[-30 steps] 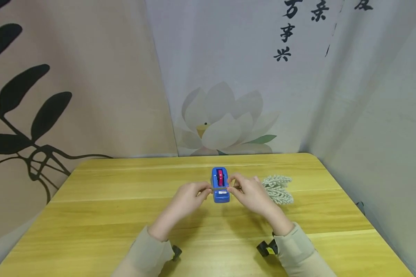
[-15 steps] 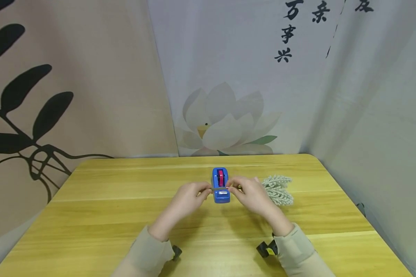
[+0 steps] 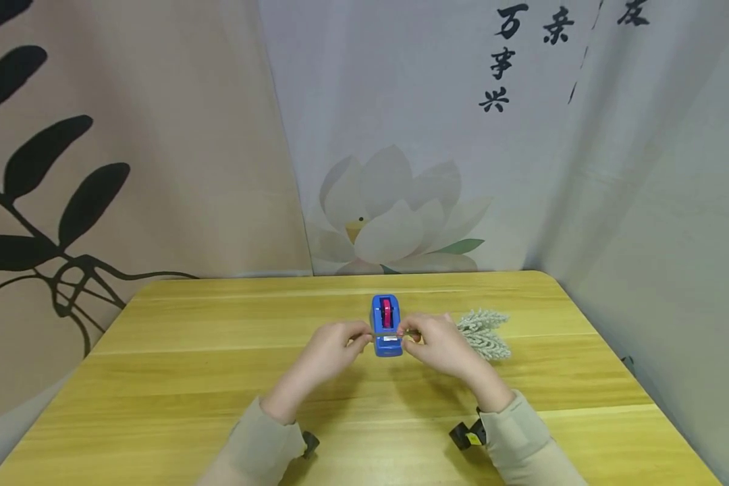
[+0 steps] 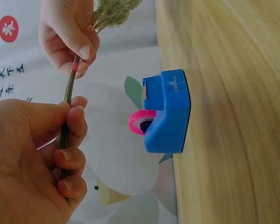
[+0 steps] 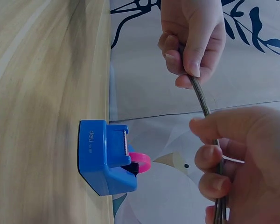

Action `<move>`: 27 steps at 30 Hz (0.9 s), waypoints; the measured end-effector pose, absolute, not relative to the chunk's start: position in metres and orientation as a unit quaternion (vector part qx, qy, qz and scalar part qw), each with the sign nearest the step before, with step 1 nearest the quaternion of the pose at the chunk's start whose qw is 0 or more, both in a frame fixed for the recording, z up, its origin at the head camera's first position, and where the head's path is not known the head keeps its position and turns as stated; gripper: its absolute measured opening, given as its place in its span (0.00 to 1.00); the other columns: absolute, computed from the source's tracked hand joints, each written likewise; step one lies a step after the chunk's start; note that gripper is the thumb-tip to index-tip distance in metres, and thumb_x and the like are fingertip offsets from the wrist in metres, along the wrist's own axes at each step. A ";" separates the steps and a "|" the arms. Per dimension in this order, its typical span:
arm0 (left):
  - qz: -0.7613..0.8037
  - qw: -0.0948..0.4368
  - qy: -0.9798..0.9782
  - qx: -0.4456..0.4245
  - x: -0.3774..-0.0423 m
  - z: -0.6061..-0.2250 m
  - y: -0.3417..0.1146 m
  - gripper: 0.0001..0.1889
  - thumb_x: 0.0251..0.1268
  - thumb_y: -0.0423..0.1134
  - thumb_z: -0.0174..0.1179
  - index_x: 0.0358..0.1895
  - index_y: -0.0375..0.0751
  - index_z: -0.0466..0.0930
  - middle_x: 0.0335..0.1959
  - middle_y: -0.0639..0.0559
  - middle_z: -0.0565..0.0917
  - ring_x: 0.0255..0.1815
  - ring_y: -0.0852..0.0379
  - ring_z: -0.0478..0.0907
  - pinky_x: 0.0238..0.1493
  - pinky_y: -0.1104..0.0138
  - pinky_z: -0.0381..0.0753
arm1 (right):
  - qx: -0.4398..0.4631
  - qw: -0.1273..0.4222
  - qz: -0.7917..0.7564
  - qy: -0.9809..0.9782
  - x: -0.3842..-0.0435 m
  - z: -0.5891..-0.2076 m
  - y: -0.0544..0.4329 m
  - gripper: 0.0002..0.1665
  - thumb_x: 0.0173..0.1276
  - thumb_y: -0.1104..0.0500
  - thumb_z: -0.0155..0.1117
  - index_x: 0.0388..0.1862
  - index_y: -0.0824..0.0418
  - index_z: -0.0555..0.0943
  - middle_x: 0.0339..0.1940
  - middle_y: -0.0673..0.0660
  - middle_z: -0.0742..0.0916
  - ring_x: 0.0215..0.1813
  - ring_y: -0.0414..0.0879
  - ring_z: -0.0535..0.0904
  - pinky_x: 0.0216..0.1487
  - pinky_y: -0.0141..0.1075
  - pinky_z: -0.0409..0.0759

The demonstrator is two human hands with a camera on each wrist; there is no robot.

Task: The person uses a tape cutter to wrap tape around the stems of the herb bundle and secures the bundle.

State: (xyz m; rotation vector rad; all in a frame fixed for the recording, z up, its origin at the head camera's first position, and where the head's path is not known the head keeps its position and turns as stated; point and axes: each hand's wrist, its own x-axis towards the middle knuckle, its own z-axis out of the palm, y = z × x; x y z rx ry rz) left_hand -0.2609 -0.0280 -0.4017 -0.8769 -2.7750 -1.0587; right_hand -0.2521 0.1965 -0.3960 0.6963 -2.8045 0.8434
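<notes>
Both hands hold a thin bundle of dried flower stems (image 4: 69, 88) level above a blue tape dispenser (image 3: 389, 349). My left hand (image 3: 337, 347) grips the bare end of the stems, fingers curled round them. Nearer the flower heads (image 3: 486, 334), my right hand (image 3: 440, 343) pinches the bundle between thumb and fingers. A narrow band of pink tape (image 4: 74, 66) circles the stems right at the right fingertips in the left wrist view. The dispenser carries a pink tape roll (image 4: 139, 122) and stands on the table between the hands. The pale, fluffy heads stick out beyond the right hand.
The wooden table (image 3: 188, 378) runs back to a curtain (image 3: 219, 169) printed with leaves, a lotus and characters. A black wrist device (image 3: 468, 435) hangs by the right sleeve, another device (image 3: 310, 443) by the left.
My right fingers have shifted and curled a little on the stems, and the bundle sits slightly nearer to me over the dispenser. The left hand and the dispenser have stayed in place.
</notes>
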 end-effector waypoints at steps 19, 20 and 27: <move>-0.358 0.001 -0.894 -0.270 -0.246 -0.406 -0.032 0.08 0.72 0.36 0.55 0.40 0.43 0.85 0.26 0.56 0.80 0.25 0.61 0.72 0.26 0.67 0.74 | 0.259 0.061 0.192 -0.945 -0.241 -0.384 0.225 0.06 0.59 0.57 0.72 0.36 0.51 0.84 0.28 0.36 0.84 0.31 0.30 0.77 0.48 0.46 0.62; -0.359 -0.004 -0.893 -0.270 -0.245 -0.408 -0.033 0.08 0.72 0.36 0.55 0.41 0.43 0.85 0.26 0.57 0.79 0.25 0.61 0.72 0.27 0.67 0.74 | 0.263 0.057 0.187 -0.945 -0.241 -0.385 0.227 0.05 0.60 0.57 0.72 0.35 0.51 0.85 0.28 0.36 0.84 0.31 0.30 0.77 0.47 0.46 0.62; -0.336 -0.026 -0.894 -0.294 -0.240 -0.416 -0.038 0.09 0.70 0.32 0.56 0.44 0.40 0.86 0.37 0.49 0.85 0.34 0.58 0.78 0.34 0.65 0.79 | 0.293 0.038 0.170 -0.940 -0.242 -0.401 0.232 0.05 0.61 0.60 0.71 0.35 0.52 0.85 0.31 0.39 0.86 0.35 0.32 0.80 0.47 0.47 0.63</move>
